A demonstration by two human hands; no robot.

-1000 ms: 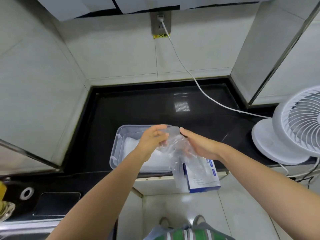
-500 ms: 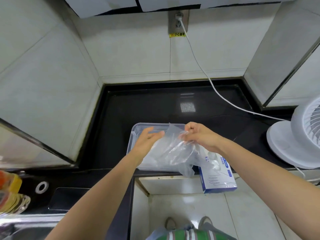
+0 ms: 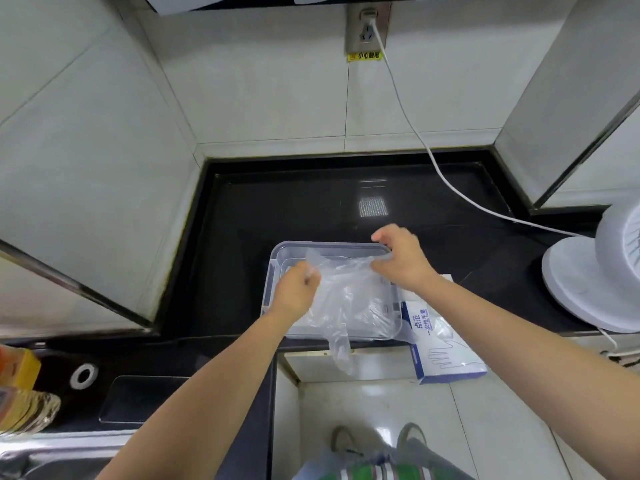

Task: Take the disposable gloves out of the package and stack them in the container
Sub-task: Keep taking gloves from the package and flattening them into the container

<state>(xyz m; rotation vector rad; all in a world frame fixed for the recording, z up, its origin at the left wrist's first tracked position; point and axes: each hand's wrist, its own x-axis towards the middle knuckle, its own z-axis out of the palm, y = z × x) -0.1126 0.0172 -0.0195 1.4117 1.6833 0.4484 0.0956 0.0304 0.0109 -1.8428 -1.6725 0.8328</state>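
A clear plastic container [image 3: 332, 247] sits on the black counter, with pale gloves lying inside it. A thin transparent disposable glove [image 3: 346, 292] is stretched over the container. My left hand [image 3: 294, 292] pinches its left edge and my right hand [image 3: 398, 258] pinches its right edge near the container's far rim. One loose end of the glove hangs down past the counter's front edge. The white and blue glove package [image 3: 440, 337] lies just right of the container, partly over the counter edge and partly under my right forearm.
A white fan [image 3: 595, 278] stands at the right on the black counter [image 3: 259, 220], its white cord [image 3: 433, 161] running up to a wall socket [image 3: 367, 29]. Tiled walls close in at the back and left. A sink [image 3: 52, 459] and bottles [image 3: 20, 393] are at the lower left.
Both hands have moved apart and lowered over the container, spreading the glove out flat. My left hand, open half a second ago, now pinches the glove's edge. The camera has shifted.
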